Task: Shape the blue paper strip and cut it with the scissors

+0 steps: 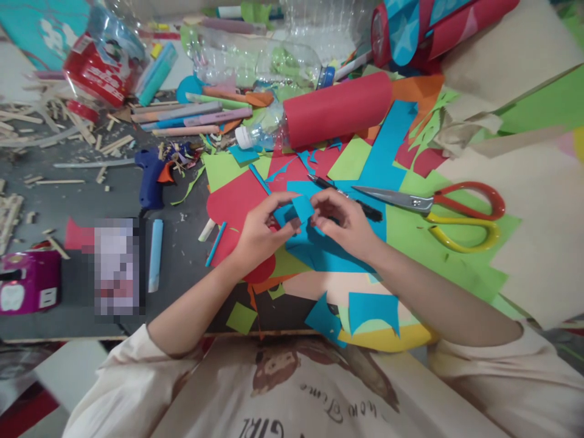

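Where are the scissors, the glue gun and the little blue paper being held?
scissors (417, 202): head view, on the pivot screw.
glue gun (149, 182): head view, on its handle.
little blue paper (302, 208): head view, on its middle.

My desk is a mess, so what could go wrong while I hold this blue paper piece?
The scissors point their blades at your right hand; a careless reach might nick it. The small blue paper piece, also pinched by your left hand, could vanish among blue scraps if dropped.
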Available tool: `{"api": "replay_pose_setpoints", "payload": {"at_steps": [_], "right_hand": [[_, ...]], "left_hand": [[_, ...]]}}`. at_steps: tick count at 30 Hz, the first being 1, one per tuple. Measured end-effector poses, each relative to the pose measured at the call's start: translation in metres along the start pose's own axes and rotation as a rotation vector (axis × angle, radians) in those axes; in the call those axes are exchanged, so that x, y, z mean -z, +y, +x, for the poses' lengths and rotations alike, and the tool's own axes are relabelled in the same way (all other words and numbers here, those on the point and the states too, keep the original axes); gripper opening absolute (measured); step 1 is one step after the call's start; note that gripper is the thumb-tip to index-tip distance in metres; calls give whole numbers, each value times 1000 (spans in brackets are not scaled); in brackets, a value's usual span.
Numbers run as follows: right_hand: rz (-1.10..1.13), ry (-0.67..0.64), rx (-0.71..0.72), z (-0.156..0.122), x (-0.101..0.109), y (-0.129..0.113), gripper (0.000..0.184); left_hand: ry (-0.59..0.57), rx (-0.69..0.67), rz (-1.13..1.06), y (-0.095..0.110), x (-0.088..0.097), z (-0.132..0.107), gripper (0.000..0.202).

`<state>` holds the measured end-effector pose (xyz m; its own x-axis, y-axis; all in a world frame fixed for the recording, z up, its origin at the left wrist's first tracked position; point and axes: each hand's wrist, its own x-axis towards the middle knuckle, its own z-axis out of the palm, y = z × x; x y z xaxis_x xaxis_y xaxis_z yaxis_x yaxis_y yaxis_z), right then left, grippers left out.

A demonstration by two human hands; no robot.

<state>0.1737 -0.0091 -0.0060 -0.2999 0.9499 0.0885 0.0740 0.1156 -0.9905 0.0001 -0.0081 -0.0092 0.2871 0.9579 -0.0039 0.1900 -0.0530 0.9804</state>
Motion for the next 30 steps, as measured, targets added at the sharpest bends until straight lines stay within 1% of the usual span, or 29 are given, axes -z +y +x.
{"api": "replay_pose_setpoints", "payload": {"at_steps": [2,4,8,10,12,14,15,16,18,19,22,24,25,28,30], "right_hand": [[-30,10,-23,0,-1,0,14],[-34,57,-70,0,-2,1,14],[40,180,-187,0,-2,0,33],[60,197,-221,1,-1,-1,40],[49,194,-234,2,0,-2,47],[25,193,-228,3,0,-4,52],[15,194,-221,3,-1,-4,53],[8,197,-215,4,-1,-5,54],[-3,193,-210,4,-1,-5,53],[-9,184,-209,4,-1,-5,53],[-33,150,-203,3,-1,-4,55],[-22,148,-199,3,-1,-2,54],[-13,151,-198,4,-1,-1,53],[-3,137,-204,6,0,-1,51],[-25,112,-203,5,5,-7,49]], "left_hand": [[3,-2,32,1,-1,0,30],[-5,-35,75,0,-1,-1,31],[-36,-109,126,-2,-1,-2,34],[-86,-192,147,-2,1,-2,32],[-163,-300,174,0,3,-1,25],[-202,-407,176,3,5,0,18],[-208,-442,167,4,5,0,21],[-209,-455,157,5,6,0,28],[-189,-416,146,5,5,1,40],[-176,-373,152,4,4,2,40],[-133,-265,176,2,-1,3,28],[-145,-229,172,2,-3,3,15],[-165,-217,164,2,-4,3,12],[-244,-174,112,5,-4,-1,29],[-290,-137,55,7,-3,-3,39]]}}
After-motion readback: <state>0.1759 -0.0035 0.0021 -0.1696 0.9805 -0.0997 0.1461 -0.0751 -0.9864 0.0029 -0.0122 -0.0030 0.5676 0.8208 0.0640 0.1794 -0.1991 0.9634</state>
